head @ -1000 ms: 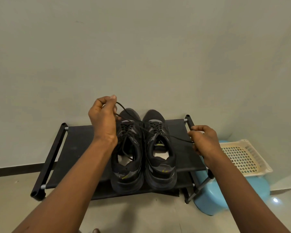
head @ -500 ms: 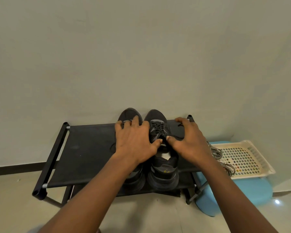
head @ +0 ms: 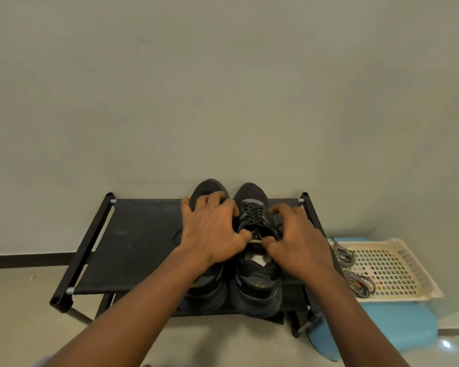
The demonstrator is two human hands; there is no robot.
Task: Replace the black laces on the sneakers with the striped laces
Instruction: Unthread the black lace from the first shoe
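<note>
Two black sneakers stand side by side on the top shelf of a black rack (head: 143, 234), toes to the wall. The right sneaker (head: 255, 282) still has its black lace (head: 252, 217) threaded. My left hand (head: 212, 234) lies with spread fingers over the left sneaker (head: 208, 188), hiding its eyelets, and its thumb touches the right sneaker's tongue. My right hand (head: 294, 239) curls round the right sneaker's outer side, its thumb meeting the left thumb at the top of the lacing. Two bundles of striped laces (head: 343, 256) lie in a cream basket.
The cream perforated basket (head: 398, 266) sits on a blue stool (head: 382, 332) right of the rack. A dark loop of loose lace (head: 176, 235) lies on the shelf left of my left hand. A plain wall stands directly behind the rack, with tiled floor below.
A second ago my hands were raised and spread apart, pulling a black lace taut from the left sneaker. They have dropped onto the sneakers, thumbs meeting at the right sneaker's lacing.
</note>
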